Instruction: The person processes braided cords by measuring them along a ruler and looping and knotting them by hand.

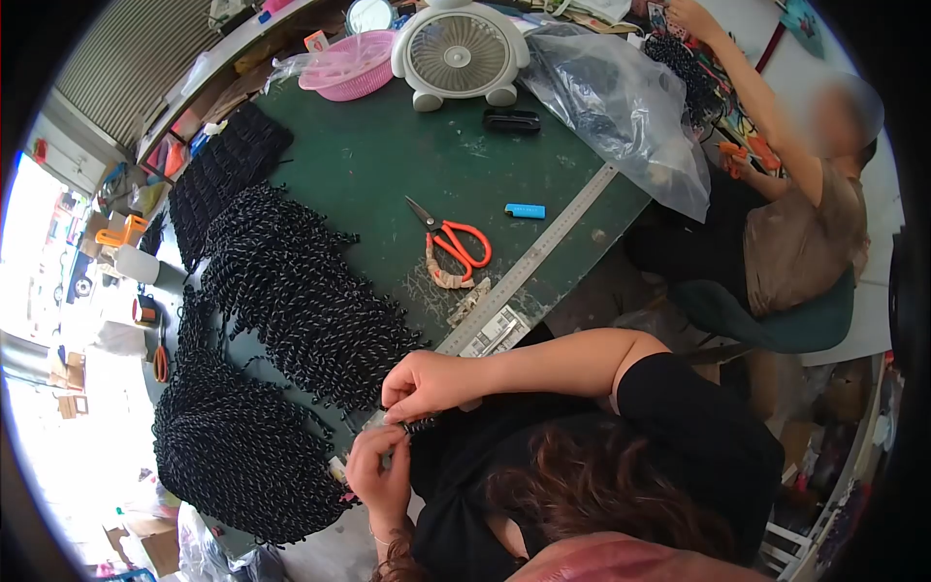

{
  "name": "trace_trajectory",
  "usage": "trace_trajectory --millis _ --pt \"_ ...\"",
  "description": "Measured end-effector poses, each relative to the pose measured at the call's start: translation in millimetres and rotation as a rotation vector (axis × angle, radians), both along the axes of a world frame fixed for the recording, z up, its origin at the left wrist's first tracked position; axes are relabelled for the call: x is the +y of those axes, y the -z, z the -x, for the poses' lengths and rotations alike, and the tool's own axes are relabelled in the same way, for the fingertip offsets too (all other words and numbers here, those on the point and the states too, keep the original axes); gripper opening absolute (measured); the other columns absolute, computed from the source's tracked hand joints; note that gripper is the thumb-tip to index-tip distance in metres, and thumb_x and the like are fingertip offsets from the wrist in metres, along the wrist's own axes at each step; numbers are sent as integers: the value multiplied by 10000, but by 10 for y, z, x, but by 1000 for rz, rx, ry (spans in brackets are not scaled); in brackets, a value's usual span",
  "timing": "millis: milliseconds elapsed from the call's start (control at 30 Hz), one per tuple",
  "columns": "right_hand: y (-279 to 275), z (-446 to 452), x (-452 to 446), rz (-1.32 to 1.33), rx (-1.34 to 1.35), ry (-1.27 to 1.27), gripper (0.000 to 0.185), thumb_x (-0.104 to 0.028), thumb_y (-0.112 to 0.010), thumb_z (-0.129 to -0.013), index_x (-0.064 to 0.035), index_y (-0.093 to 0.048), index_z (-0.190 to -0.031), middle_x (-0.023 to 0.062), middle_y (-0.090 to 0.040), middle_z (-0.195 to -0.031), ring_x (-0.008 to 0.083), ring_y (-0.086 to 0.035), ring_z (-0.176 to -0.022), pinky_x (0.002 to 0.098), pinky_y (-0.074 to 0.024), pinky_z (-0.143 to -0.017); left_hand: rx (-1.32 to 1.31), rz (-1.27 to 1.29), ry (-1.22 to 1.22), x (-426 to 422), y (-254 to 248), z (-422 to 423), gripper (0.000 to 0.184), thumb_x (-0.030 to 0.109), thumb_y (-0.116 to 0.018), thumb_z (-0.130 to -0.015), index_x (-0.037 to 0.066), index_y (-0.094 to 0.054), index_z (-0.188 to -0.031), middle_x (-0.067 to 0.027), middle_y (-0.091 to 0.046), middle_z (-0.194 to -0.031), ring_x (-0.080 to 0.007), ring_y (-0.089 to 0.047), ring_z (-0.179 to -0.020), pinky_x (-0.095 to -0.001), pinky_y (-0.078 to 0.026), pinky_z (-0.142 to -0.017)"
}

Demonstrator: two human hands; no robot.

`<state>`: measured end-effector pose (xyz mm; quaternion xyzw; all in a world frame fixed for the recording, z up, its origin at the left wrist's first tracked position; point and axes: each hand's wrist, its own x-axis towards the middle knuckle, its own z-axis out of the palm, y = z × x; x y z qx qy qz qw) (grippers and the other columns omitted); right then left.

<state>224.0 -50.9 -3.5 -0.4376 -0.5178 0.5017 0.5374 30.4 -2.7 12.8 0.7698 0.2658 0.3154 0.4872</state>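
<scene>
My right hand [427,383] is at the near edge of the green table [388,165], its fingers pinched together. Just below it, my left hand [378,470] is also closed in a pinch. Between the two is a short piece of black cord [419,425] with light flecks; its ends are hidden by my fingers and dark shirt. Beside my hands lie a big bundle of black-and-white flecked cords [301,291] and a second, fanned-out bundle [242,456]. Scissors with orange handles [456,242], one handle wrapped in tape, rest on the table beyond my right hand.
A metal ruler [543,247] runs along the right table edge, near a blue lighter [525,210]. Farther back are a black case [511,120], a grey fan [460,53], a pink basket [354,73] and a plastic bag [630,107]. Another person [800,233] sits at right.
</scene>
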Motion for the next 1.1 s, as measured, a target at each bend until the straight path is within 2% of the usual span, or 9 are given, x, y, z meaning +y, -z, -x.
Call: trace_trajectory --millis 67,100,267,400,500,600,633,733,1100 --pt "14 -5 23 301 277 -151 139 -165 -645 -873 -36 -632 -820 -5 -567 -623 87 -486 -490 236 -400 -453 -22 -517 67 10 -151 -59 150 -113 -681 -770 -26 -613 -872 -86 -656 -889 -174 -621 -804 -269 -500 -713" --pt "15 -1 17 302 277 -151 139 -165 -645 -873 -36 -632 -820 -5 -567 -623 87 -486 -490 236 -400 -453 -33 -775 101 13 -182 -78 166 -127 -683 -753 -26 -613 -865 -97 -655 -897 -193 -624 -814 -279 -500 -720" --pt "16 119 -101 303 237 -38 118 -152 -609 -892 -54 -619 -826 0 -558 -656 99 -494 -520 244 -409 -463 -56 -834 -10 -13 -65 -146 198 -134 -670 -739 11 -651 -873 -133 -648 -858 -281 -623 -764 -329 -511 -720" --pt "26 243 -205 308 206 46 110 -142 -581 -907 -68 -609 -831 4 -552 -682 108 -500 -543 251 -417 -471 -79 -466 -165 -39 80 -162 165 -117 -658 -779 1 -632 -891 -94 -648 -855 -211 -615 -749 -286 -502 -709" --pt "49 264 -215 314 190 88 109 -137 -566 -915 -76 -603 -833 5 -548 -695 112 -504 -555 254 -421 -476 -224 200 -386 -46 63 -167 140 -103 -651 -813 -9 -614 -911 -55 -644 -860 -133 -596 -745 -235 -487 -702" --pt "149 225 -135 -678 -670 509 40 -126 -593 -850 -95 -584 -874 29 -558 -851 170 -547 -745 304 -450 -603 -291 412 -339 28 122 -132 126 -92 -647 -829 -13 -611 -920 -42 -639 -864 -97 -580 -735 -207 -474 -683" --pt "170 203 -139 -678 -669 510 40 -126 -593 -850 -95 -584 -874 29 -558 -851 170 -547 -745 304 -450 -603 -322 515 -312 53 142 -119 119 -87 -646 -837 -14 -610 -925 -35 -637 -866 -80 -571 -731 -193 -467 -674" --pt "195 104 -144 -730 -854 398 159 -140 -618 -772 -101 -576 -920 25 -541 -959 209 -529 -895 338 -441 -694 -350 614 -227 100 185 -89 115 -79 -620 -859 -13 -608 -953 -38 -630 -866 -86 -576 -734 -196 -471 -668" --pt "76 -32 -61 -1021 -921 279 140 -128 -629 -802 -78 -601 -930 32 -567 -950 221 -559 -892 335 -474 -690 -419 864 -179 79 222 -125 99 -68 -639 -852 -8 -614 -927 -54 -647 -856 -91 -577 -693 -192 -471 -641"
